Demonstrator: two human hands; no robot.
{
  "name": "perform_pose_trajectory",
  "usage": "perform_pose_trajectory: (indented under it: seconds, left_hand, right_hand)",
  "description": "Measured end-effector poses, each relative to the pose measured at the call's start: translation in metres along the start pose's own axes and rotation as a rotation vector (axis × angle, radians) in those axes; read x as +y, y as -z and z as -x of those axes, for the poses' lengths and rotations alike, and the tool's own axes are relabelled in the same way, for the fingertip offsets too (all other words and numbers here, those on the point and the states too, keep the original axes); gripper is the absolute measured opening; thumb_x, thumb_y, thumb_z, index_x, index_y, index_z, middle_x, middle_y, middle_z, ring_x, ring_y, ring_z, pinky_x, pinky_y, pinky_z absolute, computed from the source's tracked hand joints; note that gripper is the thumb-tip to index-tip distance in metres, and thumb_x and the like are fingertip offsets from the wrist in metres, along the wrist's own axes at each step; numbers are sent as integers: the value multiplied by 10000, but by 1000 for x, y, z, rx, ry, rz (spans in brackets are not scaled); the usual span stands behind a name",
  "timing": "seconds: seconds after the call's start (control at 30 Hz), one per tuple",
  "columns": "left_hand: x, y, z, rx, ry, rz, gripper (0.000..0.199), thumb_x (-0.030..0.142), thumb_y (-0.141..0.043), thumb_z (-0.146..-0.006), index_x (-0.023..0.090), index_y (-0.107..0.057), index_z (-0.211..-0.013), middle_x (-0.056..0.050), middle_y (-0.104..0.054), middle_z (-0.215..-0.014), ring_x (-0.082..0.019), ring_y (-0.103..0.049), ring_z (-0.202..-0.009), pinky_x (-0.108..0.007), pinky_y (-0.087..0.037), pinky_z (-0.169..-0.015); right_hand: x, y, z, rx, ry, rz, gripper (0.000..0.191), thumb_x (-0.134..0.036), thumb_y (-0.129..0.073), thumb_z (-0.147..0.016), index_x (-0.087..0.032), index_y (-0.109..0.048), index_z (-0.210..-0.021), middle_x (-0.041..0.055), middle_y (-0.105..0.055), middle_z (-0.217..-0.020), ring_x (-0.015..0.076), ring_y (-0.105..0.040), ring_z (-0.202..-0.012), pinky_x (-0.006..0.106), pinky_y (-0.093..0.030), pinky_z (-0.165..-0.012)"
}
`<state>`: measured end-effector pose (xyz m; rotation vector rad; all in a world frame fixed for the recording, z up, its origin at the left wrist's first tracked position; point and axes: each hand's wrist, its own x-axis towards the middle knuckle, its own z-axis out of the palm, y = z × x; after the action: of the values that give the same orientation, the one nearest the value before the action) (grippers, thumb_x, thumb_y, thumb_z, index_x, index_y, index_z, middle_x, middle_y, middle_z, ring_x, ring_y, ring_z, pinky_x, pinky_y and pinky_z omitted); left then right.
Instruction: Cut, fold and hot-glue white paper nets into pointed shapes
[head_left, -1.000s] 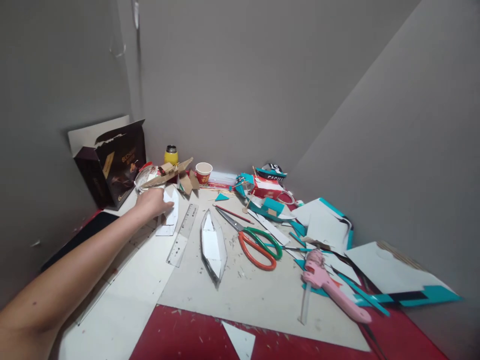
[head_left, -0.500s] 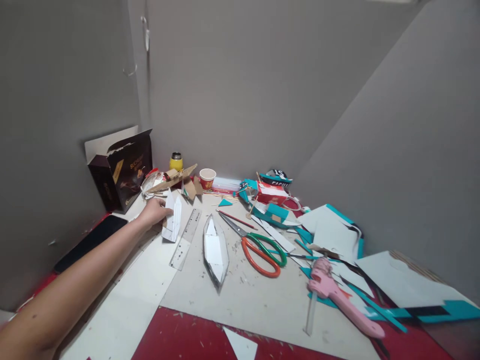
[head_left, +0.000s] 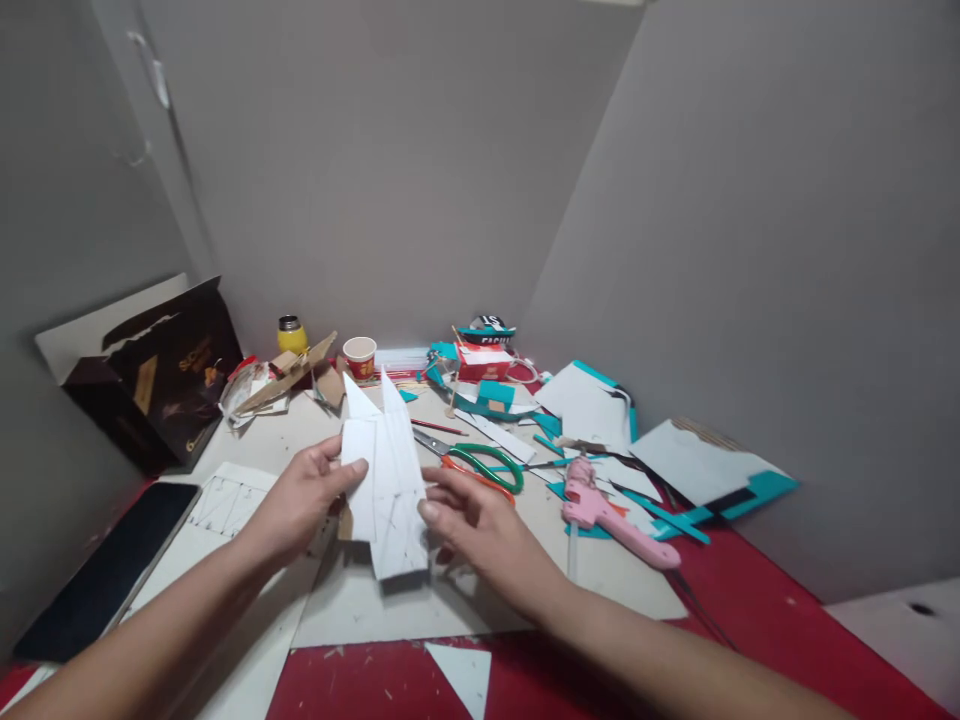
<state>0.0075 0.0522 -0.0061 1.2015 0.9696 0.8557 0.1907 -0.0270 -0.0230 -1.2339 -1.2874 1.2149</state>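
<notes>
Two white card cutouts [head_left: 397, 460] with pointed tops and pencil lines are held up over the table's middle, overlapping side by side. My left hand [head_left: 304, 500] pinches the left piece, thumb in front, a bit of brown card showing below the fingers. At the right edge, my right hand [head_left: 487, 530] grips with its thumb in front and fingers partly behind. Beyond that hand lie scissors [head_left: 495, 466] with green and orange handles, partly covered by it. The small boat-shaped card piece and the ruler are hidden behind the cutouts and hands.
A pink glue gun [head_left: 611, 515] rests at right among white and teal card scraps [head_left: 585, 400]. A black phone [head_left: 109, 570] lies at left, before a dark box [head_left: 157, 375]. Along the back stand a yellow jar [head_left: 291, 336], a paper cup [head_left: 360, 357] and a teal card boat [head_left: 491, 398].
My left hand has brought the white card from the back left to the middle. My right hand has come into view and taken its right edge. The view has turned right.
</notes>
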Motion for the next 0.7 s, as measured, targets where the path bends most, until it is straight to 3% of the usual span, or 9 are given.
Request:
perform_pose_trajectory:
  seconds: [0.03, 0.07, 0.13, 0.23, 0.33, 0.43, 0.53, 0.6, 0.7]
  left_hand:
    - [1, -7, 5, -152, 17, 35, 445, 359, -743, -650, 181, -686, -1054, -61, -701, -669, -206, -631, -544, -316, -492, -549]
    - [1, -13, 8, -220, 30, 57, 444, 370, -732, -666, 188, -679, -1067, -62, -707, -691, -201, -630, -542, -319, -498, -557]
    - [2, -15, 10, -259, 54, 39, 450, 395, -714, -684, 185, -663, -1079, -71, -715, -728, -186, -617, -511, -296, -484, -506]
    - [3, 1, -2, -59, 25, -73, 485, 421, -698, -681, 162, -633, -1085, -101, -724, -823, -189, -624, -516, -245, -414, -378]
    - [2, 32, -20, 181, -95, -308, 501, 454, -633, -704, 147, -607, -1099, -138, -717, -949, -239, -672, -625, -249, -405, -360]
    - [2, 56, -29, 354, -169, -525, 565, 469, -650, -676, 107, -619, -1109, -183, -679, -1083, -313, -667, -865, -309, -501, -524]
    - [3, 51, -22, 420, -294, -611, 594, 485, -634, -724, 124, -588, -1193, -167, -616, -1220, -304, -595, -1056, -345, -507, -762]
    - [4, 32, -11, 245, -268, -513, 558, 491, -621, -762, 141, -591, -1195, -142, -657, -1139, -256, -638, -940, -342, -514, -752]
    - [2, -4, 5, -105, -44, -253, 432, 456, -651, -768, 154, -663, -1077, -70, -706, -822, -170, -621, -652, -286, -510, -595]
  right_hand:
    - [3, -1, -4, -44, -65, -57, 441, -504, -625, -778, -142, -627, -1029, 58, -659, -801, 146, -603, -592, 260, -494, -478]
    - [6, -1, -6, -68, -110, -99, 426, -511, -635, -765, -128, -650, -952, 36, -649, -702, 120, -567, -506, 241, -465, -436]
    - [11, 2, -6, -48, -137, -151, 408, -512, -645, -756, -118, -662, -862, 10, -630, -589, 92, -520, -414, 219, -432, -396]
    - [16, 8, -4, 55, -83, -192, 376, -484, -661, -755, -118, -663, -842, 5, -643, -588, 87, -538, -412, 202, -435, -391]
    - [18, 12, -6, 111, -21, -218, 369, -473, -653, -771, -111, -666, -836, 1, -641, -587, 86, -549, -410, 195, -445, -388]
    - [23, 10, -9, 103, -13, -258, 372, -472, -652, -773, -113, -667, -868, 0, -644, -591, 90, -554, -406, 193, -446, -373]
    - [27, 5, -9, 97, -40, -272, 371, -470, -665, -760, -112, -661, -852, -2, -642, -584, 84, -549, -397, 183, -438, -364]
    - [28, 1, -6, 79, -60, -267, 374, -472, -667, -755, -110, -659, -848, -8, -631, -559, 79, -536, -388, 180, -431, -365]
    - [28, -3, -1, 20, -60, -257, 370, -462, -673, -755, -113, -666, -878, -7, -631, -578, 77, -525, -398, 193, -435, -384]
